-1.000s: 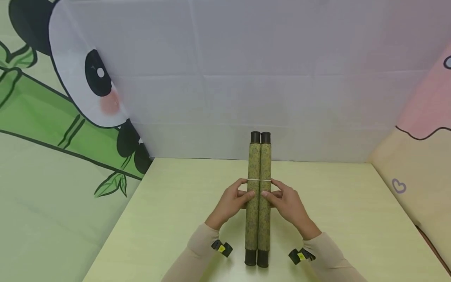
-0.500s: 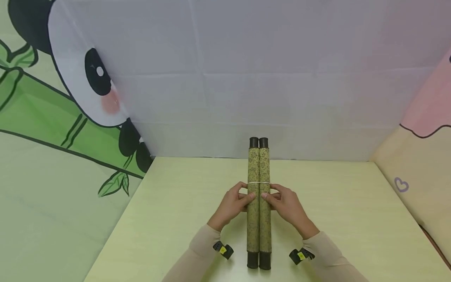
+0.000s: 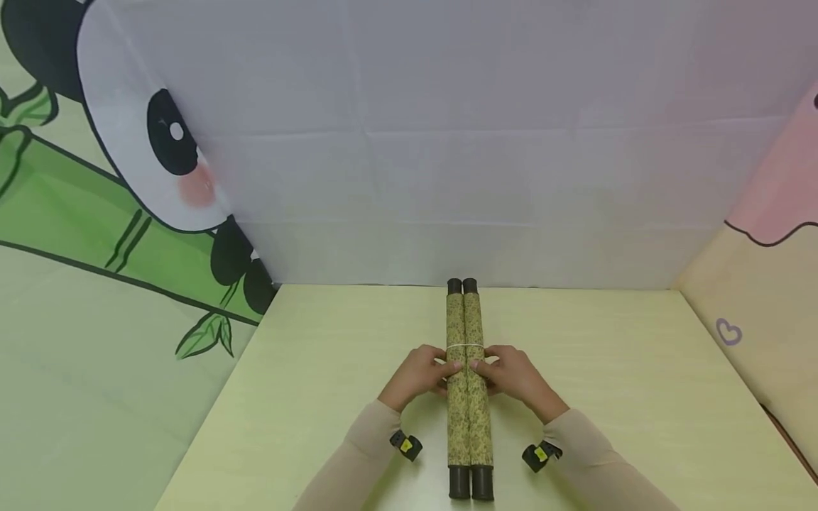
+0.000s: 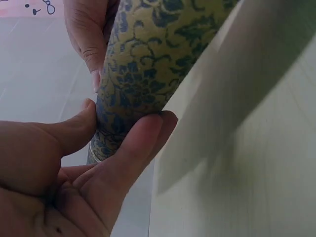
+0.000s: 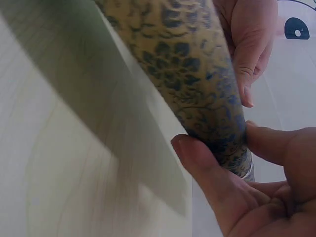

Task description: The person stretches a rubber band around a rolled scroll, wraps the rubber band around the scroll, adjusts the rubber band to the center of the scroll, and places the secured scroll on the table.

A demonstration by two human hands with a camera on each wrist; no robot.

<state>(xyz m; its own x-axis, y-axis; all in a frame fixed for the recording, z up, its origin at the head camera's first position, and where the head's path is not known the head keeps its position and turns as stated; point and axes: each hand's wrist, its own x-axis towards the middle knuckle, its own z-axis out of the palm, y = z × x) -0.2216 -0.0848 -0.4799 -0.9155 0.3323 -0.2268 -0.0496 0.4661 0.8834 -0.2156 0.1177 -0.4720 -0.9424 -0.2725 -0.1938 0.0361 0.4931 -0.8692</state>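
A scroll [image 3: 457, 426] rolled from both ends lies as two side-by-side rolls, gold with a blue floral pattern and black end knobs. A thin white band [image 3: 465, 345] crosses both rolls. On the left, my left hand [image 3: 418, 376] grips one roll, thumb on top and fingers along its outer side and underneath. My right hand [image 3: 514, 375] grips the other roll in the same way. In the left wrist view, thumb and fingers close about the patterned roll [image 4: 148, 59]. The right wrist view has the other roll [image 5: 182, 64] between thumb and fingers, its shadow on the table.
The pale wooden table [image 3: 332, 341] meets a grey-white cloth backdrop [image 3: 409, 177] behind the scroll. A printed panda [image 3: 140, 142] covers the left side, and a cream and pink panel [image 3: 767, 284] stands at the right.
Both hands have brought the scroll down in the head view, nearer the person. Its far knobs have dropped to about the table's back edge. The grip stays the same.
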